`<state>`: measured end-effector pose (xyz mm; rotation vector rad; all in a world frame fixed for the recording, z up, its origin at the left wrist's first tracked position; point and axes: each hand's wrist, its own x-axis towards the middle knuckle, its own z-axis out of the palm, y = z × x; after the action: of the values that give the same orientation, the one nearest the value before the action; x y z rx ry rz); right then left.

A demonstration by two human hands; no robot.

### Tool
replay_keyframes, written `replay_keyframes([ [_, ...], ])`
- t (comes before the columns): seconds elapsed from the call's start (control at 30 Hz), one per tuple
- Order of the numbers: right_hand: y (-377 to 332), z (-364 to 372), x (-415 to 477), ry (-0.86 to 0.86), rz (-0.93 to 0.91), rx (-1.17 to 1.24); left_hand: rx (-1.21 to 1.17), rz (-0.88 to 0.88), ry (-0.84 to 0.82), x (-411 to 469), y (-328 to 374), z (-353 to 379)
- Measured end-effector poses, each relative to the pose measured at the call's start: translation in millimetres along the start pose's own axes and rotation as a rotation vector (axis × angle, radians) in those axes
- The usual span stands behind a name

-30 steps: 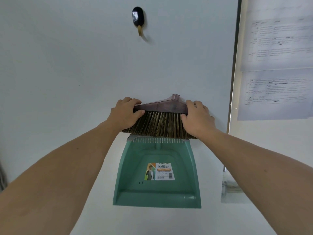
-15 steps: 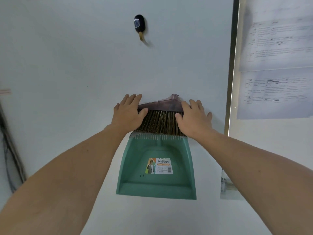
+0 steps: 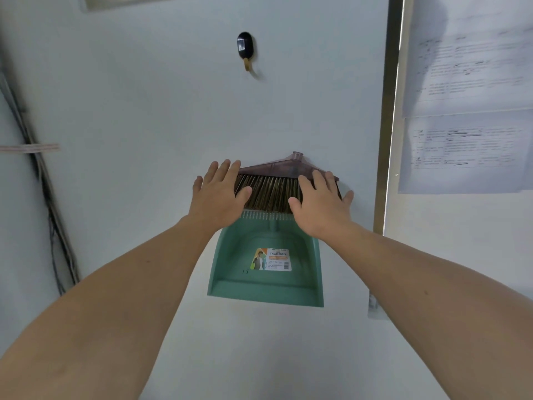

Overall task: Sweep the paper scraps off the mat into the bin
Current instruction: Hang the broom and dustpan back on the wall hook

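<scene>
A brush head (image 3: 284, 168) with a translucent purple-brown back and brown bristles (image 3: 269, 194) rests against a white wall, directly above a green dustpan (image 3: 266, 264) with a printed label. My left hand (image 3: 217, 194) lies flat with fingers spread over the brush's left end. My right hand (image 3: 320, 202) lies flat and spread over its right end. Neither hand is closed around the brush. No mat, paper scraps or bin are in view.
A black hook (image 3: 245, 46) with a brass tip is fixed on the wall above the brush. A metal door or frame edge (image 3: 385, 140) runs down the right, with printed sheets (image 3: 464, 151) taped beyond it. Dark cables (image 3: 49, 215) hang along the left.
Both hands have let go of the brush ends: fingers that curled around them a second ago are now straight and spread. The view has tilted, so brush and dustpan sit lower and further right.
</scene>
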<state>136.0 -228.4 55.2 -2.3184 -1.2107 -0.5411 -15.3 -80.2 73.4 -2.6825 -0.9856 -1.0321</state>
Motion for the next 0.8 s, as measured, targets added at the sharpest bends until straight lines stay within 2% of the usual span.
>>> replay_keyframes([
  [0.27,-34,-28,-45,0.032,-0.003,0.004,-0.024,0.006,0.025,-42,-8,-43],
  [0.53,-78,-39,-125,0.012,0.066,-0.007,-0.066,0.050,-0.024,-116,-21,-72],
  [0.8,-86,-37,-211,-0.126,0.140,-0.071,-0.093,0.008,-0.143,-191,-14,-63],
])
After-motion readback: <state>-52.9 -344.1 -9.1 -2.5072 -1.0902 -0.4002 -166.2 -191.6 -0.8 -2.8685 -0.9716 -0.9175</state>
